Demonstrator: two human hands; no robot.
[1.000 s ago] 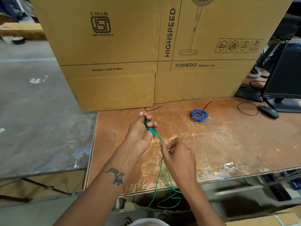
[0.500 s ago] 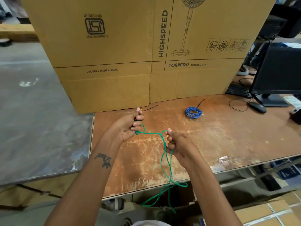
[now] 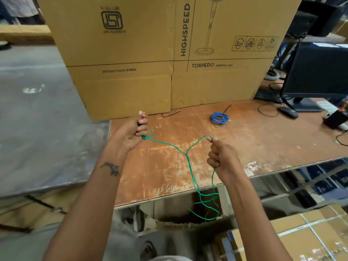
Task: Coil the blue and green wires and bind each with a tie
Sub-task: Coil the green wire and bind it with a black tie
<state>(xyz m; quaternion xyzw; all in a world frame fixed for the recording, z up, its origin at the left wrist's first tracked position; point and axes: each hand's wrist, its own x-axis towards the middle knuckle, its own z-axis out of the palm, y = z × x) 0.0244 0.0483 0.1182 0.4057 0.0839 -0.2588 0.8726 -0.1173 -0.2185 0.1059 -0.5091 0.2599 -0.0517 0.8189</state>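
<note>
Green wire (image 3: 169, 145) is mid-coil: left hand (image 3: 130, 131) is fisted around a small bundle of turns, held above the far-left part of the counter (image 3: 263, 147), right hand (image 3: 219, 157) pinches the running strand at thumb and fingertip with the other fingers curled. Both grips are clamped on the green wire, none free. The strand spans between the hands, then drops over the near counter edge into a loose tangle hanging below. Blue wire (image 3: 219, 118) looks already coiled, lying on the counter near the cardboard box (image 3: 131, 53); can't tell if it's tied. A thin dark strip (image 3: 170, 113) lies by the box base, maybe a tie, too small to confirm. Judgement: about half done, green coil barely started. To do this step well: keep the left grip firm so existing turns don't spring open, let the wire slide through the right pinch rather than yanking, bring each loop to the left hand at matching diameter. Watch the tangle below the edge: it crosses over itself, so pulling hard could knot it; shake it loose or feed slowly. Keep slight tension so the turns lie side by side for the tie.
</note>
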